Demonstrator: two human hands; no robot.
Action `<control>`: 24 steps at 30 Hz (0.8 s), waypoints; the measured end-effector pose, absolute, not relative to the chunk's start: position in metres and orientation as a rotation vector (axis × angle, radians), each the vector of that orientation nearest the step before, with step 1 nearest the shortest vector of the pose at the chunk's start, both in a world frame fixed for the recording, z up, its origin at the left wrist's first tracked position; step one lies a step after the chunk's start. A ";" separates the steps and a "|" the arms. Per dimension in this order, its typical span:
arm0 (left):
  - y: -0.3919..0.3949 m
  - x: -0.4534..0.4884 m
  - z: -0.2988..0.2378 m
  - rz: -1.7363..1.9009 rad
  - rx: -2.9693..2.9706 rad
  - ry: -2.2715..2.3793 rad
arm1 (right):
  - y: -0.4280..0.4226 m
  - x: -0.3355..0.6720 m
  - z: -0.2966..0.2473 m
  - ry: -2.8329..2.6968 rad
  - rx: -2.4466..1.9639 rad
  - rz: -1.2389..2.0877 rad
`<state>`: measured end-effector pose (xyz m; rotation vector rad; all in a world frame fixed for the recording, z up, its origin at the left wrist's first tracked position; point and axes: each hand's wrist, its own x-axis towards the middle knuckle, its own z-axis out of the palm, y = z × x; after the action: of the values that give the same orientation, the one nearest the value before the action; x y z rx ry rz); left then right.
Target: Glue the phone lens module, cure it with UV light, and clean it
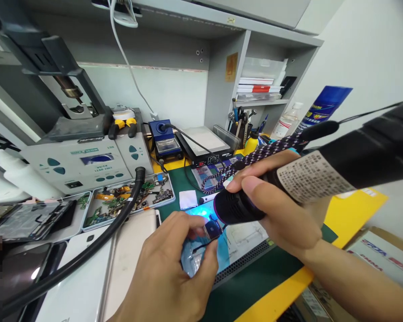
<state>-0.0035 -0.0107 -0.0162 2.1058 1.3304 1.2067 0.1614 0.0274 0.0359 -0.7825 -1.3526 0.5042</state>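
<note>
My right hand [282, 214] grips a black torch-like UV lamp [322, 172] with a white printed label and a dotted wrist cord [255, 156]. Its head points down and left and throws a blue glow on the work mat. My left hand [168, 268] pinches a small dark square component [212, 229] between thumb and fingers, right under the lamp's head. Beneath lies a pale blue sheet [191, 259] on the green mat [255, 281].
A grey soldering station [83, 163] stands at the back left, with a thick black hose [97, 243] running forward. Trays of circuit boards [127, 199], a white phone back [87, 277], a blue unit [164, 138], a hot plate [204, 145], a blue spray can [322, 107] and cardboard boxes [379, 259] surround the mat.
</note>
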 end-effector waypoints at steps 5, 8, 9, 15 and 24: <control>-0.008 -0.005 -0.015 1.161 1.936 1.418 | 0.040 0.158 0.040 -1.312 -0.764 0.524; -0.005 -0.003 -0.013 1.204 1.875 1.415 | 0.047 0.158 0.040 -1.340 -0.786 0.578; -0.004 -0.002 -0.012 1.214 1.831 1.401 | 0.049 0.158 0.039 -1.352 -0.799 0.588; -0.003 -0.002 -0.010 1.214 1.656 1.352 | 0.056 0.162 0.036 -1.395 -0.848 0.609; -0.008 -0.009 -0.001 0.961 1.454 1.371 | 0.055 0.154 0.049 -1.409 -0.884 0.663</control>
<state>-0.0089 -0.0078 -0.0009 1.4544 1.3715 0.9614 0.1541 0.0555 0.0489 -0.8836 -1.4085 0.6627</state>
